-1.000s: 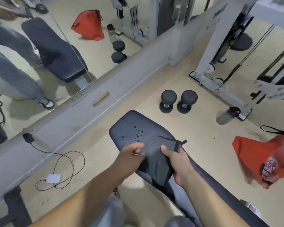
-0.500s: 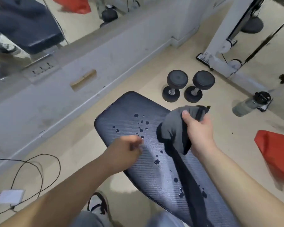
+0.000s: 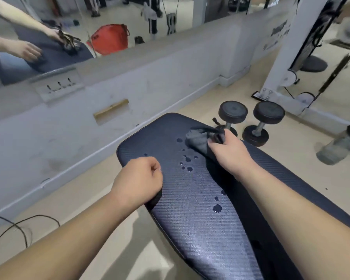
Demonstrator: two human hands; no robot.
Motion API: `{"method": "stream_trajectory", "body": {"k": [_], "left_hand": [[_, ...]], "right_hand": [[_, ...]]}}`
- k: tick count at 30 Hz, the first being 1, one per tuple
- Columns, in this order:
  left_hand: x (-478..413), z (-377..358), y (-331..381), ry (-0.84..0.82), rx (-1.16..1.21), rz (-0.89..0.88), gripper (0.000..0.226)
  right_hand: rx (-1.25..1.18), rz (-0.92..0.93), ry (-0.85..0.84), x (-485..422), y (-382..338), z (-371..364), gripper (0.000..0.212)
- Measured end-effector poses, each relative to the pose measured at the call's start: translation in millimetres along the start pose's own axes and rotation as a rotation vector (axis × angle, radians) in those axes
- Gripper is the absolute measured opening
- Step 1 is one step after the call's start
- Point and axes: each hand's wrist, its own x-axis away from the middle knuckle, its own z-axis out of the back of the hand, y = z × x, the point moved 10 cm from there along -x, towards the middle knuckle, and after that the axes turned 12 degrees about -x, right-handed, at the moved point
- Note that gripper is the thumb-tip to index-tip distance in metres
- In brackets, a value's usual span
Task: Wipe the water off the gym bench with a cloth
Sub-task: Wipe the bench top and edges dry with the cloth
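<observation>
The dark blue padded gym bench [image 3: 156, 136] runs from the middle of the view down to the lower right. Water drops [image 3: 187, 158] dot its middle, with more drops [image 3: 217, 208] nearer me. My right hand [image 3: 228, 153] grips a bunched grey cloth [image 3: 198, 138] and presses it on the bench's far right part, beside the drops. The cloth's tail trails back under my right forearm. My left hand [image 3: 138, 178] is a loose fist resting on the bench's left edge, holding nothing.
Two black dumbbells [image 3: 251, 120] stand on the beige floor just beyond the bench. A water bottle [image 3: 335, 146] lies at the right. A white machine frame [image 3: 287, 47] rises behind. A low grey wall with a mirror [image 3: 129, 23] runs along the left; a black cable [image 3: 22, 227] lies lower left.
My right hand has brought the cloth down from above the bench onto its far right part. My left hand let go of the cloth earlier and now rests on the left edge.
</observation>
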Motion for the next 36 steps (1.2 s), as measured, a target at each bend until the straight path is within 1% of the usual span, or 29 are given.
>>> {"method": "stream_trajectory", "body": {"k": [5,8,10,13,14,15,17,19,22,24,26,28,30,31,33,35,36], "left_hand": [[26.2,-6.4,6.1,-0.055,-0.269,-0.041,0.018],[39.7,-13.8,-0.8,-0.044,-0.304,-0.063,0.014],[46.6,-20.7,-4.9,-0.004,-0.291,-0.14,0.019],[46.6,-22.8,-12.6,-0.004,-0.248,-0.194,0.024],[43.9,-20.4,-14.6,-0.006,-0.242,-0.198,0.025],[40.1,-17.2,-15.7,0.002,-0.244,-0.206,0.026],[32.4,-12.6,-18.1,0.014,-0.255,-0.214,0.027],[29.2,-9.9,-19.2,0.017,-0.256,-0.221,0.027],[29.2,-6.3,-23.5,0.031,-0.228,-0.22,0.027],[27.2,-2.0,-31.3,0.045,-0.217,-0.185,0.034],[25.1,2.8,-41.4,0.051,-0.216,-0.139,0.047],[22.8,3.2,-52.9,0.031,-0.184,-0.097,0.066],[21.0,-1.8,-61.8,-0.009,-0.13,-0.069,0.077],[20.3,-4.4,-64.5,-0.029,-0.1,-0.059,0.077],[18.5,-7.6,-67.5,-0.064,-0.029,-0.034,0.064],[15.5,-6.1,-69.4,-0.062,0.049,-0.012,0.05],[13.8,-5.3,-71.9,-0.061,0.085,0.005,0.047]], "right_hand": [[0.302,0.048,-0.079,38.1,-9.8,-24.6,0.021],[0.369,0.085,-0.144,73.8,-12.1,-45.6,0.02],[0.426,0.157,-0.211,95.9,-10.6,-60.8,0.031],[0.532,0.218,-0.32,106.5,-4.9,-70.0,0.063],[0.545,0.213,-0.35,101.3,-4.5,-69.5,0.068],[0.546,0.199,-0.364,92.8,-6.1,-67.3,0.07],[0.528,0.145,-0.338,63.2,-10.1,-62.0,0.067],[0.536,0.096,-0.268,23.9,-14.6,-60.3,0.068],[0.559,0.096,-0.16,-21.6,-20.1,-76.1,0.074],[0.588,0.1,-0.122,-34.2,-23.3,-87.2,0.073],[0.606,0.1,-0.12,-33.4,-25.9,-92.6,0.073],[0.618,0.129,-0.171,-14.9,-31.9,-94.3,0.073],[0.647,0.194,-0.27,20.6,-32.9,-101.1,0.069],[0.668,0.241,-0.318,45.1,-33.8,-106.7,0.07],[0.688,0.337,-0.402,88.4,-35.8,-118.8,0.07],[0.691,0.402,-0.458,105.4,-36.1,-123.8,0.069],[0.695,0.414,-0.471,103.2,-37.7,-123.0,0.069]]}}
